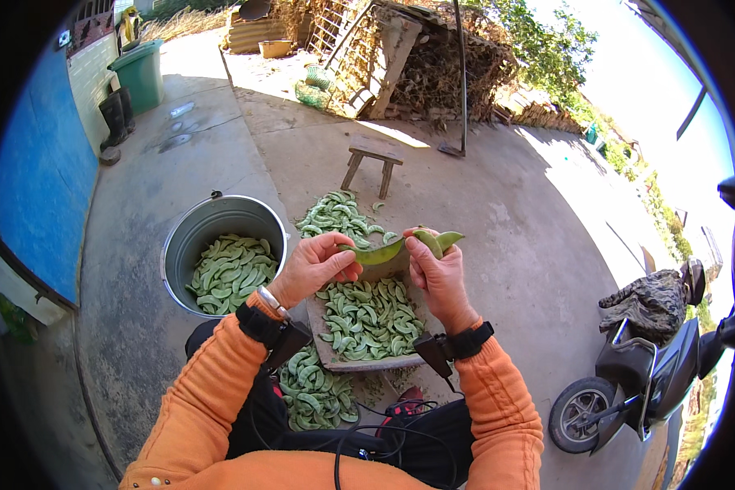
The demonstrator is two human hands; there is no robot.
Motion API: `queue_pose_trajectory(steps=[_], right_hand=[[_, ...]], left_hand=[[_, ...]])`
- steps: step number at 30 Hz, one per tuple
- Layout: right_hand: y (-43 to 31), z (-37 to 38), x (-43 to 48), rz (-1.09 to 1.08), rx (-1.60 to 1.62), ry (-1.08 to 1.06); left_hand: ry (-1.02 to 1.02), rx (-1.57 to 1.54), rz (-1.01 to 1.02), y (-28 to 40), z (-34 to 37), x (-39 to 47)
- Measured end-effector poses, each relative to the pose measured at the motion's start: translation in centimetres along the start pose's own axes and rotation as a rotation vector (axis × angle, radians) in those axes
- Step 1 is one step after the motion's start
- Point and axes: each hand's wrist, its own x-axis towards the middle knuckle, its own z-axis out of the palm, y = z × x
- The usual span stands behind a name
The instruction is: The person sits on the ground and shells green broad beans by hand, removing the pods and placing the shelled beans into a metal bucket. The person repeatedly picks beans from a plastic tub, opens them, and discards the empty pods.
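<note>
One green bean pod stretches between my hands, above a square tray of many pods. My left hand pinches its left end between thumb and fingers. My right hand grips the other end, along with more pods that stick out past the thumb. To the left stands a metal bucket, partly filled with pods. A loose heap of pods lies on the ground behind the tray, and another heap lies by my feet, left of the tray's near edge.
A small wooden stool stands beyond the far heap. A parked scooter with a camouflage cloth is at the right. Black cables cross my lap. Farther back are a green bin, black boots and a metal pole.
</note>
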Motion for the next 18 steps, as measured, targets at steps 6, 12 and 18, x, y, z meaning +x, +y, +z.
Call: queue_pose_trajectory(steps=[6, 12, 18], right_hand=[[-0.45, 0.51, 0.03, -0.086, -0.295, -0.035], [-0.18, 0.22, 0.09, -0.116, -0.485, -0.032], [0.37, 0.47, 0.14, -0.256, -0.821, -0.023]], left_hand=[[-0.027, 0.070, -0.002, 0.34, 0.17, -0.21], [0.019, 0.133, 0.048, 0.42, 0.03, -0.39], [0.040, 0.210, 0.011, 0.07, -0.01, -0.31]])
